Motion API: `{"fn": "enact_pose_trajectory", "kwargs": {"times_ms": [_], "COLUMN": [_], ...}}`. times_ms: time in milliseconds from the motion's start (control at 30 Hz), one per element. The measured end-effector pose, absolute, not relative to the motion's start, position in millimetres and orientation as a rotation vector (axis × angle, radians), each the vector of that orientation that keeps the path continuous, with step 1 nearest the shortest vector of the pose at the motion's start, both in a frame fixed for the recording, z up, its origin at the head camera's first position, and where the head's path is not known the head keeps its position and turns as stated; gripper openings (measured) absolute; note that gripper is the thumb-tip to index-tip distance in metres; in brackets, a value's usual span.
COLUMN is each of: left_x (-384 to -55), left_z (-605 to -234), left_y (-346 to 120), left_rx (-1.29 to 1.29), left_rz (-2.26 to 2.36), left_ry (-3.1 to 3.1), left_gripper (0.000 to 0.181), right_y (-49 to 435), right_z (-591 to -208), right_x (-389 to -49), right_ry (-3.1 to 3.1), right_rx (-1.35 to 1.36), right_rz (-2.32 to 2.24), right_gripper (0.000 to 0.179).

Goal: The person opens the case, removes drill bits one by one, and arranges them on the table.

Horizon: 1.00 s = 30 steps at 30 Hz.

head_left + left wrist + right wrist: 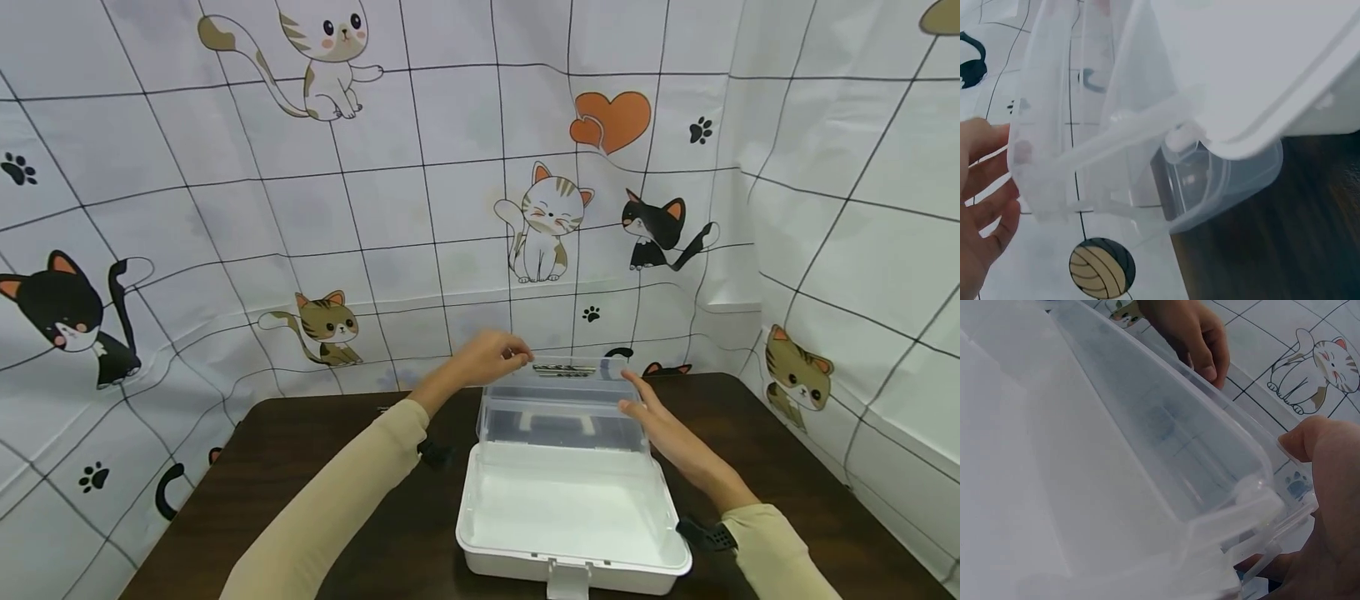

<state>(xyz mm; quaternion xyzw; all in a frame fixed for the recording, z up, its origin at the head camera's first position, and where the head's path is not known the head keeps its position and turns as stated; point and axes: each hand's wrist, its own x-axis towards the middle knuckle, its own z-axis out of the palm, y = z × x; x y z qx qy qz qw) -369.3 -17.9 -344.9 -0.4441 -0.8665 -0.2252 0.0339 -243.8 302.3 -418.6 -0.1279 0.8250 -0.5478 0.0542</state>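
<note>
My white box (pixel 517 562) sits at the lower centre of the frame, lidless side up, its latch (pixel 568 579) hanging towards me. Behind it rise the clear trays (pixel 510 429); my right hand (pixel 667 429) grips their right end, thumb apart from fingers. My left hand (pixel 487 358) bends its fingers at the upper left corner; whether it pinches, I can't tell. I judge uneven pulling could twist the hinged arms, or letting go could drop the trays. Dark counter (pixel 390 517) lies beneath, a cat-printed sheet (pixel 450 200) behind.
</note>
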Motion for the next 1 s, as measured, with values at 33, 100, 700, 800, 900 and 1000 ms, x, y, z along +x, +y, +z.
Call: {"fn": "enact_pose_trajectory", "kwargs": {"times_ms": [33, 100, 700, 800, 900, 1000], "left_x": [-370, -372, -380, -381, -382, -383], "left_z": [-345, -344, -340, -341, -343, -344], "left_y": [-15, -10, 28, 28, 30, 32], "left_rx": [-1.385, -1.423, -1.533, -1.499, -1.47, -1.445], "left_rz": [-0.678, -0.646, -0.471, -0.467, -0.455, -0.435], "left_ry": [-2.675, -2.698, -2.836, -2.841, -2.844, -2.848], "left_gripper": [0.022, 0.024, 0.025, 0.021, 0.018, 0.016], "right_y": [302, 302, 301, 301, 301, 303], "right_z": [-419, -419, -419, -419, -419, -420], "right_x": [-244, -244, -248, -249, -248, -248], "right_ry": [2.506, 2.503, 2.503, 2.506, 2.505, 2.502], "right_rx": [-0.39, -0.392, -0.386, -0.382, -0.376, -0.384], "right_rz": [-1.666, -1.67, -1.68, -1.681, -1.685, -1.678], "right_gripper": [0.067, 0.068, 0.069, 0.068, 0.067, 0.067]}}
